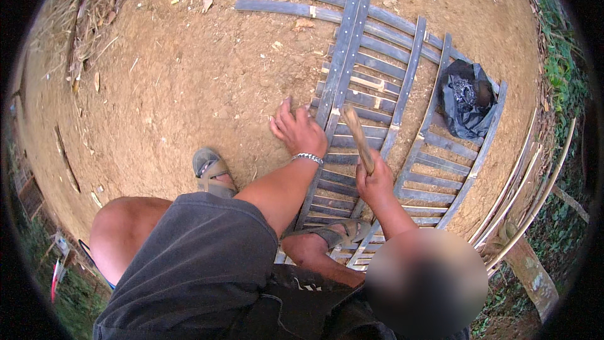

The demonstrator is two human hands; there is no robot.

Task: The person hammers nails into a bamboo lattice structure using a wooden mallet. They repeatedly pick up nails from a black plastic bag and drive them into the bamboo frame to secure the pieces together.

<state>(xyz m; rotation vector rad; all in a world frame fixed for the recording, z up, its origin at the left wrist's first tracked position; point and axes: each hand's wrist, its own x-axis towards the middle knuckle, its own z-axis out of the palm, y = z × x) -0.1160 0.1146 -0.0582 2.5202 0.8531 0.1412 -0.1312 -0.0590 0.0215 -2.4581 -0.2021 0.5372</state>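
A slatted bamboo frame (335, 75), dark grey with pale cut edges, lies on the dirt with rows of nail heads along its paired rails. My left hand (301, 131), a silver chain bracelet at its wrist, is at the left edge of the near rail, fingers bent and apart; no held object shows. In my right hand (375, 179), a stout wooden handle (357, 129) is gripped above the slats, its rounded end pointing up and away. Whether a tool head sits at the other end is hidden by my fist.
A black plastic bag (465, 97) with small shiny pieces, likely nails, rests on the frame's right side. My sandalled foot (336, 234) presses on the near slats. Long bamboo strips (525, 214) lie at the right, beside a log (531, 274). Dry debris (82, 19) lies far left.
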